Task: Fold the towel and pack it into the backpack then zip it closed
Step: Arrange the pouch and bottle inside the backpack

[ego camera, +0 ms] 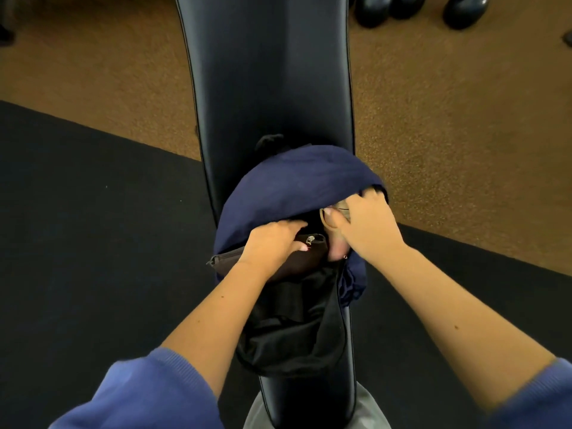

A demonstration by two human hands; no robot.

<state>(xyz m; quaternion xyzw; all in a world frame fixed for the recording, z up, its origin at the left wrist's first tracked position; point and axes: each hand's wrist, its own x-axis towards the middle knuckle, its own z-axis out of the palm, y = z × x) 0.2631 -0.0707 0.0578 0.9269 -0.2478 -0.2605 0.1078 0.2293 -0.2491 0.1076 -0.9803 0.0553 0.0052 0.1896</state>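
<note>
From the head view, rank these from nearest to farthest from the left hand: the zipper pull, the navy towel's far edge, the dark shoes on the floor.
1. Zipper pull: just beyond the left hand fingertips, on the backpack opening.
2. Navy towel far edge: further up the bench, beyond the hand.
3. Dark shoes: on the floor at top right, clearly farthest.

A gym, it seems to us.
We see a long black padded bench [269, 72], speckled rubber floor [458, 119], a black mat [93, 196] and dark round weights [402, 7] at the top.
</note>
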